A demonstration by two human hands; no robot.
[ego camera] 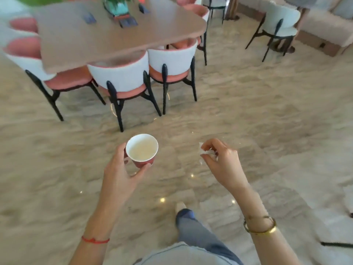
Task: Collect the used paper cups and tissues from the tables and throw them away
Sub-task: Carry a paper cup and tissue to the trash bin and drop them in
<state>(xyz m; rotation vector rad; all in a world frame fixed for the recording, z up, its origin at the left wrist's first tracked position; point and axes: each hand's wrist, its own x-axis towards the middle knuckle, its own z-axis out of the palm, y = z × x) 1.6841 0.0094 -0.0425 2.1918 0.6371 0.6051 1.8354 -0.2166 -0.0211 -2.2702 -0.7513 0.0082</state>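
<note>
Cup [141, 150] and tissue [204, 151] carried, floor crossed.
Light cup gripped round its thin wall by left hand [122, 169]; soft tissue pinched by right hand [221, 161].

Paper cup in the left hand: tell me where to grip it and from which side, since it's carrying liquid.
Grip the paper cup around its red side wall below the white rim, coming from the side with thumb and fingers opposed, as the left hand does. It stands upright, nearly full of pale liquid, so a rim pinch or top grab would likely tilt or squash it and spill.
</note>
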